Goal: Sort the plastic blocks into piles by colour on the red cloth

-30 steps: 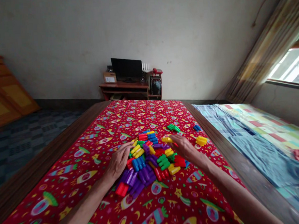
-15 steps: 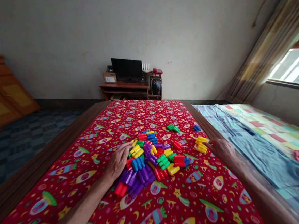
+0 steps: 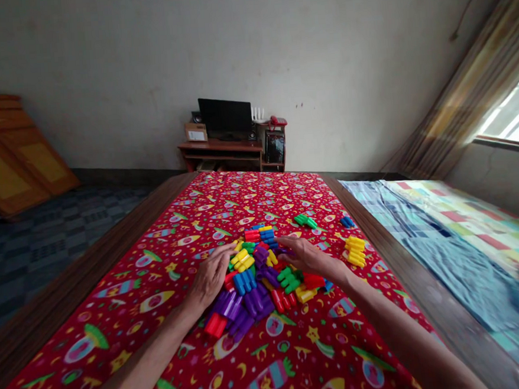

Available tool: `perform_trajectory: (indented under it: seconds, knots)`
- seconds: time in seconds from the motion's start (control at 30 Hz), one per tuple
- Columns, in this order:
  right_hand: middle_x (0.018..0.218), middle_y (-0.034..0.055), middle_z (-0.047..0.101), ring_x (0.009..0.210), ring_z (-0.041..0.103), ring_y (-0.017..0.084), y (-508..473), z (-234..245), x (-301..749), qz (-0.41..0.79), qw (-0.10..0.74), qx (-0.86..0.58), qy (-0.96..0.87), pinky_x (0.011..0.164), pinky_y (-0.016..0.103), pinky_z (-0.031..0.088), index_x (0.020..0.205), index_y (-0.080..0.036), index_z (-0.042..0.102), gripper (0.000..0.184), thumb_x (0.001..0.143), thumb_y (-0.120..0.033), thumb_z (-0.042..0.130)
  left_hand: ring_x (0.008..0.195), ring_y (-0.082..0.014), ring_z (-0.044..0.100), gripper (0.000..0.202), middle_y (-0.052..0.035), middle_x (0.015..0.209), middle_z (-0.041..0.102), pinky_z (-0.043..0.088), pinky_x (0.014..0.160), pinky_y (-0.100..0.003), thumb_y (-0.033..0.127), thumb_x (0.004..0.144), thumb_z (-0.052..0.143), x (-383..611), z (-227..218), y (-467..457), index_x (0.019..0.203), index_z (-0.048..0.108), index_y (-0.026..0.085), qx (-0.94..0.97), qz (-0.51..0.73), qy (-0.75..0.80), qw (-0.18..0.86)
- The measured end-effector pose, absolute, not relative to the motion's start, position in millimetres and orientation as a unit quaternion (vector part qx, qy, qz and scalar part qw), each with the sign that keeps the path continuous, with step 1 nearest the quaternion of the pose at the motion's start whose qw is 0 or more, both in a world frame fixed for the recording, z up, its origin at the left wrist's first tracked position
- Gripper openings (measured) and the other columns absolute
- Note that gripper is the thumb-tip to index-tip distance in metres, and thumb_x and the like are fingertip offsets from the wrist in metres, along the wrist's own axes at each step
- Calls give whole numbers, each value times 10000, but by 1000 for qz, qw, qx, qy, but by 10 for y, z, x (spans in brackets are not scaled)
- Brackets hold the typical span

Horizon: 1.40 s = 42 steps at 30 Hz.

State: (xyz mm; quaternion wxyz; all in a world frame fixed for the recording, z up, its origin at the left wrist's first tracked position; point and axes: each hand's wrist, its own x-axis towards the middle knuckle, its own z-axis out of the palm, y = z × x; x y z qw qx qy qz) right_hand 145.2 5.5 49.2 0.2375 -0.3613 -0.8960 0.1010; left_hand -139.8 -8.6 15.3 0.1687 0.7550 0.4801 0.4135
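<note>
Where the red tablecloth (image 3: 297, 358) lies nearest: block pile (image 3: 257, 283), mid-table. Left hand (image 3: 209, 276) flat, open, against its left side (holding nothing); right hand (image 3: 306, 256) loosely spread over it, grasp unclear. Beyond: yellow stack (image 3: 354, 250) near the edge, which a careless forearm could sweep off.

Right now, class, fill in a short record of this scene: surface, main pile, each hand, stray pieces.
Surface: red patterned tablecloth
Main pile: mixed-colour plastic blocks
Left hand: flat against the pile's left edge
Right hand: over the pile's right side, fingers stretched out
Strays: yellow stack, green block, blue block, apart to the right
</note>
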Motion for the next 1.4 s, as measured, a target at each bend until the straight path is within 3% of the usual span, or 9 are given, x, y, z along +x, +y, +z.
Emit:
perform_trajectory:
  seconds: [0.1,0.3,0.43,0.57,0.77,0.9,1.03,1.2,1.4]
  knots:
    - [1114,139,685,986,647,220,337,452,1232,131,239,-398,-876,844,323,490,1372,-137,477,501,919,-334,557,1090,-229,641,555,-124,1171,672,490,1012,-364,509,973,254,-1393,160,-89,1002,683,158,758,406,482,167]
    - [903,54,725,822,656,184,593,475,991,178,222,-508,-813,744,270,480,1148,-176,664,356,808,-280,685,1095,-233,639,570,-122,1157,678,500,999,-368,510,974,230,-1389,177,-93,961,686,168,759,406,485,155]
    - [904,32,729,779,658,167,564,475,1155,224,272,-505,-788,704,250,487,1073,-175,688,325,750,-209,705,1107,-231,632,563,-124,1162,673,487,1015,-362,501,976,235,-1389,166,-91,978,682,160,762,403,483,155]
    - [857,11,734,704,658,151,620,464,1485,295,345,-501,-737,620,232,496,1058,-189,671,311,754,-254,678,1117,-229,627,555,-124,1183,664,476,1028,-357,494,978,243,-1399,131,-77,1003,680,153,760,408,479,164]
    - [763,36,730,621,635,155,864,541,2257,226,423,-568,-669,562,240,477,1004,-165,690,349,718,-363,709,1108,-235,633,572,-120,1183,669,497,999,-358,516,975,242,-1423,34,-32,1008,686,157,753,419,482,156]
    - [741,57,723,577,614,155,889,589,2727,135,374,-663,-634,499,228,442,998,-147,706,332,754,-370,670,1097,-228,636,575,-102,1205,666,501,993,-357,522,972,238,-1436,-29,-3,1002,696,175,755,424,478,147]
    - [698,61,696,629,629,164,802,581,2945,74,270,-699,-659,554,227,443,930,-109,715,269,825,-303,562,1106,-225,631,557,-103,1199,667,494,1001,-354,509,974,247,-1442,-47,9,1023,689,173,753,425,481,146]
    - [890,90,717,811,647,196,686,669,2929,-43,178,-743,-644,661,246,442,981,-167,729,255,829,-282,559,1107,-226,631,557,-101,1198,668,493,1004,-354,507,976,247,-1434,-12,-6,1017,692,175,755,425,479,141]
    - [783,77,705,726,626,174,551,851,2572,-28,145,-687,-712,615,229,390,941,-158,733,271,890,-278,495,1121,-219,621,548,-94,1213,663,484,1012,-339,505,977,255,-1428,-1,-23,1017,692,176,749,428,481,158]
